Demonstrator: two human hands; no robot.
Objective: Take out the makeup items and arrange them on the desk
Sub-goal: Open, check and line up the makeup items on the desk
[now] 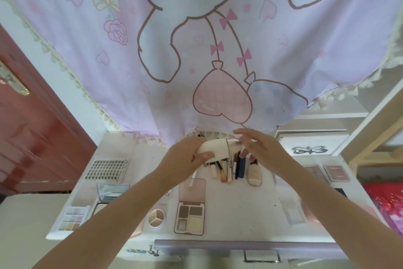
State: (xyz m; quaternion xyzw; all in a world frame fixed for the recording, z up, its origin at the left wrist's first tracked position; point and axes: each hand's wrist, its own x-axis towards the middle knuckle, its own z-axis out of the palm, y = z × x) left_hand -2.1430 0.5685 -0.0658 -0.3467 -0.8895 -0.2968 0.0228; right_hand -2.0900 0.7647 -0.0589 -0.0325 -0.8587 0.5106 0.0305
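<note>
My left hand grips a cream-white tube-shaped makeup item above the back of the white desk. My right hand touches the item's clear cap end with its fingers, thumb stretched out above. Below the hands lies a row of pens, tubes and brushes beside a cream puff-like case. An open four-pan eyeshadow palette lies at the desk's middle. A round three-part compact sits to its left.
At the left lie a tray of false lashes, an open mirrored compact and a glitter palette. Pink palettes sit at the right. A pink cartoon curtain hangs behind. A red door stands to the left.
</note>
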